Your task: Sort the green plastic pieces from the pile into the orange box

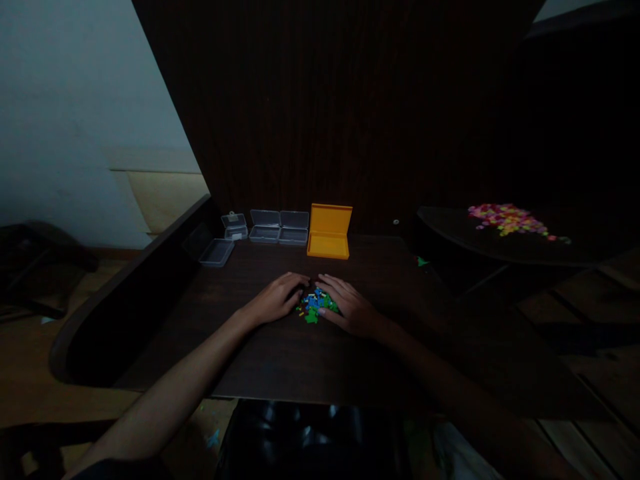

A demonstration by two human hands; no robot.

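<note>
Small building bricks (314, 305), mostly blue and green, lie in a tight heap on the dark table (280, 360), in front of the open orange box (329, 231) and well apart from it, toward me.

From the head camera, my only view, I see my left hand (277, 300) against the heap's left side and my right hand (350, 310) against its right side. Both hands are spread and lightly curved. The fingers (295, 283) of the left nearly meet those of the right over the far edge of the heap. Neither hand has closed on a brick: they rest on and around the pile and hold nothing.

Left of the orange box stands a pair of clear plastic cases (279, 227). Further left is a smaller clear case (235, 227), with a shallow clear tray (217, 253) in front of it. Right of the orange box a lone green piece (423, 262) lies near the table's edge. Beyond it a pile of pink and yellow pieces (507, 219) sits on a separate dark surface.

As I judge it, gathering these well means keeping the outer edges of both hands flat on the table, so that no thin piece slides underneath. The near side is open between my wrists, so that gap wants closing. The light is poor, and I cannot tell single shapes apart.
</note>
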